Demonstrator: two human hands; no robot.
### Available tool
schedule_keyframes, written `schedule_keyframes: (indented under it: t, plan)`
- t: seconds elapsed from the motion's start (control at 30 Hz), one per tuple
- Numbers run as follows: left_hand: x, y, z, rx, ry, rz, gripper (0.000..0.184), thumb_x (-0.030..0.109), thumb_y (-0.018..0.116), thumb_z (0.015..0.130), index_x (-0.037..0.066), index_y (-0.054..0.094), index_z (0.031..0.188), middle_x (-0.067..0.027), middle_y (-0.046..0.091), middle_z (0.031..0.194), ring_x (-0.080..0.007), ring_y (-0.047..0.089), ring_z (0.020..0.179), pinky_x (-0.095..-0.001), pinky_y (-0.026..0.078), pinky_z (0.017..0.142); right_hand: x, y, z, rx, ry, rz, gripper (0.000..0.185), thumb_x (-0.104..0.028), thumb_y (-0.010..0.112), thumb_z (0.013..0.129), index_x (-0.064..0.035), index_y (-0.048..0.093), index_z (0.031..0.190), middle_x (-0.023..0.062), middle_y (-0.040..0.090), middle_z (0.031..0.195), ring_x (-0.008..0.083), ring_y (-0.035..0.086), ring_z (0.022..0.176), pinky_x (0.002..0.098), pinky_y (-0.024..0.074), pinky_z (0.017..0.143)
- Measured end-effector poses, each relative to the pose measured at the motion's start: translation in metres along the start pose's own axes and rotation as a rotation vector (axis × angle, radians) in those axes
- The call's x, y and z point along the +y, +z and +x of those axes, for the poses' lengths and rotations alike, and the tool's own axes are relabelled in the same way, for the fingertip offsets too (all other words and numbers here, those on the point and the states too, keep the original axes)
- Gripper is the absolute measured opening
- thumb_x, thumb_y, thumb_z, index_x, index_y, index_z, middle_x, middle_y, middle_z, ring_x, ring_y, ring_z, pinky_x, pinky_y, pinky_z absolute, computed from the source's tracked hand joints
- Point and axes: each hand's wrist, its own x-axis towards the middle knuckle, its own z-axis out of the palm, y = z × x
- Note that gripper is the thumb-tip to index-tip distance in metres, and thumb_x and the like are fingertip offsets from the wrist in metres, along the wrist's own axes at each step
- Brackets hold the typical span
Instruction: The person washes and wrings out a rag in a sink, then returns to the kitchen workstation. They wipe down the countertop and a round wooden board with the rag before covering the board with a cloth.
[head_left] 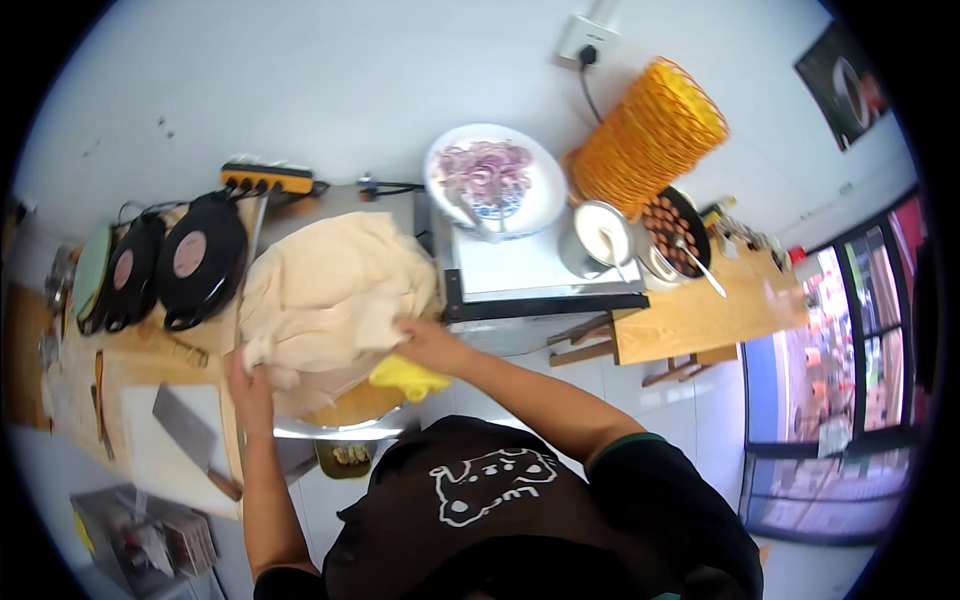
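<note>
A large beige cloth lies bunched over a round vessel with a metal rim, and a wooden surface shows below its front edge. My left hand is closed on the cloth's front left corner. At the front right edge, my right hand has its fingers pinched on the same cloth. Just under my right hand hangs a yellow cloth; whether that hand touches it is unclear.
Left: black round pans, a cleaver on a white board, a power strip. Right: a bowl of sliced onions, a metal pot, an orange woven basket, a dark pan on a wooden table.
</note>
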Motion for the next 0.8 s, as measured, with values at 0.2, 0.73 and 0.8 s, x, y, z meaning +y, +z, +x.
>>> schedule_keyframes:
  t: [0.2,0.73,0.8]
  plan:
    - [-0.01,0.032,-0.017,-0.87,0.043,0.907,0.037,0.014,0.057,0.084,0.007,0.059,0.121,-0.0177,0.054,0.131,-0.0309,0.046,0.128,-0.0627,0.02,0.111,0.026,0.009,-0.032,-0.314,0.088,-0.172,0.031,-0.035,0.064,0.088,-0.0082,0.067,0.103,0.0128,0.067,0.096,0.0211,0.063,0.091,0.0352,0.0499,0.081]
    - [0.114,0.142,-0.106,-0.745,0.377,0.348,0.029,0.029,0.058,0.092,0.007,0.066,0.108,-0.0101,0.069,0.096,-0.0283,0.063,0.099,-0.0574,0.024,0.11,0.088,-0.139,-0.266,0.302,0.376,1.262,0.046,-0.011,0.052,0.095,0.0033,0.041,0.136,0.0189,0.059,0.125,0.0286,0.061,0.113,0.0399,0.0506,0.095]
    - [0.135,0.157,-0.115,-0.878,0.296,0.281,0.025,0.025,0.055,0.093,0.006,0.066,0.106,-0.0103,0.068,0.096,-0.0279,0.063,0.096,-0.055,0.024,0.111,0.106,-0.151,-0.287,0.406,0.266,1.338,0.046,-0.009,0.051,0.095,0.0035,0.039,0.137,0.0195,0.058,0.127,0.0285,0.061,0.113,0.0407,0.0508,0.095]
